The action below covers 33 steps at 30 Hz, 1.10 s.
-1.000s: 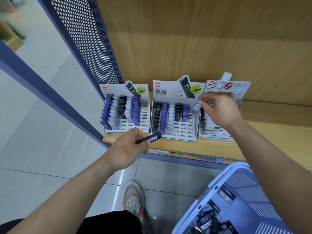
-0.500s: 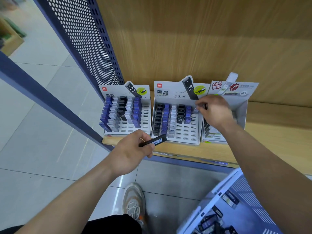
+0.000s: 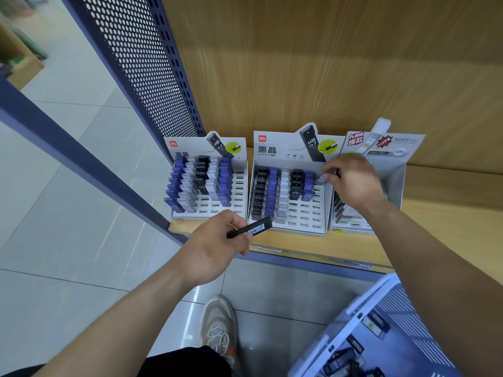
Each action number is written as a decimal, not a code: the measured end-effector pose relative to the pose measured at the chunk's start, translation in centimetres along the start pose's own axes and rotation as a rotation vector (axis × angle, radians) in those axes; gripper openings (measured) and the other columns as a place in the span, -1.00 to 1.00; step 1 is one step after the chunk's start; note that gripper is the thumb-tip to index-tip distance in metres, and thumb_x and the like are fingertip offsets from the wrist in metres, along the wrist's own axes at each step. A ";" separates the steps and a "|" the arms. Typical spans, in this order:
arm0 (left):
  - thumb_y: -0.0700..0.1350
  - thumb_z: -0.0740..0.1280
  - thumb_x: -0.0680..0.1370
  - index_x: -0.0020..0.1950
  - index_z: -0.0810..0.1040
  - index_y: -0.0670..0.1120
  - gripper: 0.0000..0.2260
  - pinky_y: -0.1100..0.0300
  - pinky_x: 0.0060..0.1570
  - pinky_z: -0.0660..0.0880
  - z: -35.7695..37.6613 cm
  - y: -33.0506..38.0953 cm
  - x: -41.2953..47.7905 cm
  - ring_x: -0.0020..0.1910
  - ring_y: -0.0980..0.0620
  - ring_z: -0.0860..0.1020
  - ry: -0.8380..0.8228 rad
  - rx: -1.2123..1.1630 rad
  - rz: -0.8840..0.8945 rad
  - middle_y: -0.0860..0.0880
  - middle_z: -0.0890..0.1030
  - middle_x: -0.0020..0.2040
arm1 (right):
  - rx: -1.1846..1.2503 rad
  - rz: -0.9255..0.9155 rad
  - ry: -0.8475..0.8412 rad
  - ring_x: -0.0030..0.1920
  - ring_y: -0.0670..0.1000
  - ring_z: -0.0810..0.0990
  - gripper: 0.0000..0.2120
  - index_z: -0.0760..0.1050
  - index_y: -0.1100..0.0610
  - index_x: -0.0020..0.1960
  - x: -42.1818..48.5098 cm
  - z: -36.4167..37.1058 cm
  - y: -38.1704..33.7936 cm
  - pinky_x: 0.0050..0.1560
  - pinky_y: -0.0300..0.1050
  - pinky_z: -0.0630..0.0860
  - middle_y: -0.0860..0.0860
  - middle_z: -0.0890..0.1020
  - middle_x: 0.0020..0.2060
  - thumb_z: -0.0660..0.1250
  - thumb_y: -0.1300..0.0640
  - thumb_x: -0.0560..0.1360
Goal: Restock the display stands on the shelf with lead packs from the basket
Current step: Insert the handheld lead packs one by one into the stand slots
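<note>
Three white display stands sit on the wooden shelf: a left stand (image 3: 239, 197), a middle stand (image 3: 313, 213) and a right stand (image 3: 394, 186), each with rows of blue, grey and black lead packs. My left hand (image 3: 215, 246) grips a black lead pack (image 3: 253, 228) just in front of the middle stand. My right hand (image 3: 351, 180) pinches a pale lead pack (image 3: 322, 178) at the top right corner of the middle stand's slots. The blue basket (image 3: 381, 303) at the lower right holds several dark lead packs.
A perforated blue metal panel (image 3: 136, 63) borders the shelf on the left. The wooden shelf edge (image 3: 313, 246) runs under the stands. My shoe (image 3: 220, 325) stands on the tiled floor below.
My right hand has shifted left from the right stand to the middle stand's right column with the pale pack. My left hand keeps holding the black pack in about the same spot.
</note>
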<state>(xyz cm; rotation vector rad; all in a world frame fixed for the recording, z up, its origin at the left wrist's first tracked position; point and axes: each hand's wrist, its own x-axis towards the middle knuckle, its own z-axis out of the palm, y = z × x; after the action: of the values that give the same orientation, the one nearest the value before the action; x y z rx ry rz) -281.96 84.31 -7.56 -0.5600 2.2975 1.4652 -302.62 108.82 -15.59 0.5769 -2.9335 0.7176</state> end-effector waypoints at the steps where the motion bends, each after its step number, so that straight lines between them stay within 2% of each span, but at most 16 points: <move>1: -0.12 0.35 0.62 -0.04 0.50 -0.03 -0.93 0.30 -0.42 0.32 0.0 0.0 0.0 -0.49 0.18 0.34 0.001 0.001 0.001 0.05 0.64 -0.29 | -0.009 -0.005 -0.003 0.08 0.08 0.56 -0.88 0.69 0.13 0.03 0.0 0.0 0.0 0.00 -0.16 0.39 0.03 0.70 0.00 0.43 0.22 0.51; 6: -0.12 0.35 0.62 -0.04 0.50 -0.04 -0.94 0.32 -0.41 0.32 -0.1 0.1 -0.1 -0.49 0.19 0.34 0.000 -0.001 0.004 0.05 0.64 -0.29 | -0.099 -0.036 -0.015 0.07 0.14 0.53 -0.92 0.69 0.07 -0.03 0.1 0.1 -0.1 -0.01 -0.04 0.49 0.01 0.69 -0.08 0.44 0.18 0.51; 11: -0.15 0.35 0.62 -0.03 0.50 -0.07 -0.95 0.33 -0.47 0.28 -0.2 0.0 0.0 -0.53 0.18 0.32 0.022 -0.017 -0.006 0.03 0.65 -0.27 | -0.128 -0.077 0.012 0.04 0.25 0.53 -0.91 0.71 0.11 -0.06 0.1 0.8 -0.1 -0.02 0.06 0.52 0.09 0.63 -0.08 0.44 0.22 0.49; 14: -0.21 0.32 0.62 -0.04 0.51 -0.09 -0.94 0.32 -0.49 0.25 -0.2 -0.1 0.0 -0.55 0.16 0.31 0.017 -0.072 -0.038 -0.04 0.67 -0.21 | -0.092 -0.082 0.051 0.04 0.24 0.56 -0.89 0.71 0.12 -0.03 0.0 1.0 0.2 -0.02 0.05 0.53 0.09 0.63 -0.07 0.44 0.25 0.48; 17: -0.24 0.35 0.60 -0.05 0.55 -0.12 -0.95 0.30 -0.47 0.32 -0.3 0.0 0.0 -0.51 0.11 0.38 0.032 -0.113 -0.047 -0.15 0.65 -0.19 | -0.099 -0.053 0.052 0.05 0.20 0.58 -0.88 0.69 0.12 -0.01 0.2 0.9 -0.1 -0.04 0.00 0.55 0.07 0.67 -0.04 0.41 0.26 0.50; 22: -0.22 0.36 0.61 -0.03 0.62 -0.10 -0.94 0.28 -0.39 0.43 -0.4 0.0 0.2 -0.47 0.15 0.45 0.097 -0.165 -0.021 0.11 0.51 -0.43 | -0.174 0.009 0.043 0.04 0.20 0.56 -0.83 0.68 0.01 0.01 0.1 0.9 -0.6 -0.07 -0.01 0.54 0.13 0.64 -0.06 0.36 0.21 0.52; 26: -0.22 0.37 0.61 -0.02 0.64 -0.08 -0.92 0.31 -0.36 0.47 -0.5 0.1 0.3 -0.45 0.17 0.47 0.108 -0.195 0.002 0.14 0.52 -0.45 | -0.185 0.030 -0.027 0.09 0.19 0.54 -0.81 0.66 -0.01 0.10 0.2 0.3 -0.8 -0.01 -0.01 0.54 0.13 0.63 -0.01 0.33 0.14 0.55; 28: -0.23 0.39 0.60 -0.02 0.65 -0.04 -0.90 0.32 -0.34 0.51 -0.5 0.3 0.2 -0.42 0.17 0.52 0.123 -0.188 0.013 0.12 0.56 -0.40 | -0.182 0.033 -0.088 0.13 0.17 0.53 -0.78 0.64 -0.01 0.16 -0.2 -0.5 -1.3 0.04 0.01 0.55 0.11 0.66 0.02 0.31 0.10 0.56; 30: -0.25 0.40 0.59 0.01 0.65 -0.05 -0.89 0.32 -0.32 0.53 -0.5 0.6 0.1 -0.38 0.15 0.56 0.125 -0.192 0.019 0.01 0.63 -0.29 | -0.184 0.015 -0.101 0.17 0.15 0.53 -0.74 0.61 0.00 0.24 -1.0 -1.9 -2.5 0.08 0.02 0.54 0.07 0.68 0.07 0.30 0.08 0.58; 31: -0.27 0.41 0.58 0.04 0.65 -0.08 -0.89 0.33 -0.32 0.53 -0.5 0.8 0.1 -0.37 0.14 0.57 0.124 -0.199 0.021 -0.05 0.66 -0.22 | -0.146 -0.005 -0.073 0.16 0.11 0.54 -0.74 0.61 0.01 0.24 -1.5 -2.7 -3.5 0.07 -0.03 0.53 0.03 0.68 0.08 0.32 0.07 0.58; 33: -0.29 0.43 0.56 0.07 0.63 -0.15 -0.88 0.34 -0.33 0.52 -0.5 1.1 -0.1 -0.36 0.13 0.59 0.127 -0.221 0.025 -0.11 0.69 -0.13 | 0.086 -0.045 -0.042 0.01 -0.08 0.60 -0.80 0.64 0.01 0.17 -3.2 -4.3 -6.1 -0.02 -0.21 0.49 -0.09 0.68 -0.01 0.35 0.07 0.57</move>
<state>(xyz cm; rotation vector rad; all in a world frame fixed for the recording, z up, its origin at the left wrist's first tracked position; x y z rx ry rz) -282.50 84.31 -6.46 -0.7065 2.2571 1.7563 -297.47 106.82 -9.62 0.6713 -2.9293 0.8395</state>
